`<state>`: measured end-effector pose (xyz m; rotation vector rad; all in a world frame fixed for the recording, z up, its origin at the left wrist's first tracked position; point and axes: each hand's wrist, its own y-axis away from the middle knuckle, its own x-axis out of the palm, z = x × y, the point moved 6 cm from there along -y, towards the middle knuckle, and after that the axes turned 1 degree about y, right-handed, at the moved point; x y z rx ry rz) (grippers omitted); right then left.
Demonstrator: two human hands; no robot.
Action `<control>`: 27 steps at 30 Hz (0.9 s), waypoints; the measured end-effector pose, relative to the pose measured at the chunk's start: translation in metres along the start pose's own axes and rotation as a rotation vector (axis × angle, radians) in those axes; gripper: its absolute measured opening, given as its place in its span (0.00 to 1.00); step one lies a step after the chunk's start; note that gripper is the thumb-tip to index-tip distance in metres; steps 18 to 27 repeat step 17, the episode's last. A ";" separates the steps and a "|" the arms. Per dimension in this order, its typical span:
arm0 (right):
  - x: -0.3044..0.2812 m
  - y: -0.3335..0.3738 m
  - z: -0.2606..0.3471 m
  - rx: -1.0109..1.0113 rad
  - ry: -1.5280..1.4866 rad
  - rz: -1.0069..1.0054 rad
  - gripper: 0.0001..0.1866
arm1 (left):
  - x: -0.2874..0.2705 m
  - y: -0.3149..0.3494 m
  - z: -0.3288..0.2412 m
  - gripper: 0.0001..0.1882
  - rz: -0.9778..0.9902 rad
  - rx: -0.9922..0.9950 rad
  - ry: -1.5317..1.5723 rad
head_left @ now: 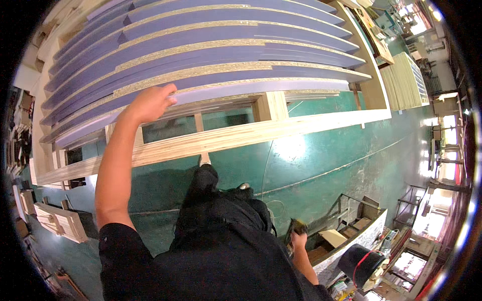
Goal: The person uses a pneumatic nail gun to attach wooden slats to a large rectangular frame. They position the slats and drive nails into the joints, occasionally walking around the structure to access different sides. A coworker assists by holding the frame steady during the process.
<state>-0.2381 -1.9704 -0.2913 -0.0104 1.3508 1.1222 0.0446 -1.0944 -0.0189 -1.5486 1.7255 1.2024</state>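
A large pale wooden frame (261,131) spans the view, with several long purple-faced boards (211,31) set on edge in rows inside it. My left hand (153,104) reaches over the frame's near rail. Its fingers curl on the top edge of the nearest board, a lilac strip (261,87). Low and to the right, beside my body, my right hand (299,239) is closed round a dark gun-shaped tool (293,232) with a yellowish top. Much of that tool is too dark to make out.
Green floor (321,170) lies under and around the frame, with a thin hose (266,173) near my legs. A cart (346,246) with a black bucket (359,263) stands right. Stacked panels (404,83) stand far right; a wooden bundle (60,220) sits left.
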 end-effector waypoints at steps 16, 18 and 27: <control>0.145 -0.017 0.270 -0.180 0.190 0.962 0.20 | -0.018 -0.008 -0.004 0.14 0.139 -0.132 0.141; 0.144 -0.016 0.297 -0.079 0.257 0.999 0.22 | -0.019 -0.011 -0.005 0.14 0.174 -0.156 0.138; 0.144 -0.016 0.297 -0.079 0.257 0.999 0.22 | -0.019 -0.011 -0.005 0.14 0.174 -0.156 0.138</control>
